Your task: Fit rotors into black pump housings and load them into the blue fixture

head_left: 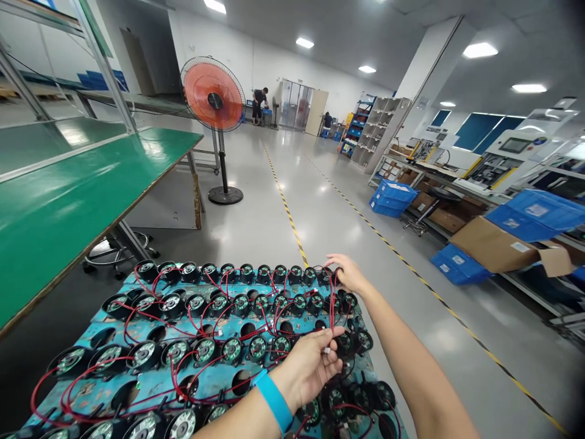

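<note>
Rows of round black fan motors (232,349) with exposed green and silver insides sit on a worn blue board (155,387) with round holes. My left hand (315,364), with a blue band on its wrist, is closed over the board's right side. Red wires (332,308) are pinched between its thumb and forefinger, and a small white connector (326,350) shows at the fingers. At the far right corner, my right hand (347,272) curls its fingers around a black fan motor (325,276). Its fingertips are partly hidden behind the motor and wires.
A green-topped table (91,177) stands at left, with an orange pedestal fan (214,100) beyond it. Blue crates (393,194) and a cardboard box (491,244) line the right side by a workbench. Yellow-black tape (286,204) marks the floor. Two people are far back.
</note>
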`<state>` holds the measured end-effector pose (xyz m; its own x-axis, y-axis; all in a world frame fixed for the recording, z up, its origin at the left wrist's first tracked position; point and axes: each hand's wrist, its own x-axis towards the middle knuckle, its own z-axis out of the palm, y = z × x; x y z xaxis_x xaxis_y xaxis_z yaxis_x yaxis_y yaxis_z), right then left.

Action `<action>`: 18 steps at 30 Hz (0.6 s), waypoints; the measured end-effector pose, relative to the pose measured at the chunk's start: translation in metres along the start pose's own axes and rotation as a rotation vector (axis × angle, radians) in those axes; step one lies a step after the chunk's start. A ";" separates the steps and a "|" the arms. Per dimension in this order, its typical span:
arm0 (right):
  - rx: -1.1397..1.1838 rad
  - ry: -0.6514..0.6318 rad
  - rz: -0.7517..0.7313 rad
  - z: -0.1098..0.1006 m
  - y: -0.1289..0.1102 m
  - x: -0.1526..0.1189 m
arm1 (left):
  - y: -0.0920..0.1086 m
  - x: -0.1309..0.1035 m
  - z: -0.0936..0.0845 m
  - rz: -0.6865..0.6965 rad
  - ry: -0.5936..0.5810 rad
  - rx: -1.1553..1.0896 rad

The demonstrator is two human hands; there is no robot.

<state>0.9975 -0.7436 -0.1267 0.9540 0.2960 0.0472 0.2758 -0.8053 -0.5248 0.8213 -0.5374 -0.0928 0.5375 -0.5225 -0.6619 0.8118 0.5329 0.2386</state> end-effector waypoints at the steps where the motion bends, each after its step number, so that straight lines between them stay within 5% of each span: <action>1: 0.011 0.037 0.052 -0.009 0.003 -0.003 | 0.001 0.000 -0.001 0.003 0.001 0.014; 5: 0.119 0.039 0.251 -0.033 0.006 -0.023 | 0.003 0.001 -0.002 0.029 0.011 0.104; 11: 0.517 -0.179 0.379 -0.013 -0.026 -0.052 | 0.008 0.014 0.004 0.121 -0.017 0.468; 18: 0.849 -0.060 0.454 -0.009 -0.010 -0.044 | 0.077 0.035 -0.003 0.491 0.024 1.320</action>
<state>0.9541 -0.7534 -0.1158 0.9347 0.0928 -0.3430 -0.3173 -0.2164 -0.9233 0.9025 -0.5126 -0.0998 0.8313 -0.4498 -0.3265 0.1661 -0.3596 0.9182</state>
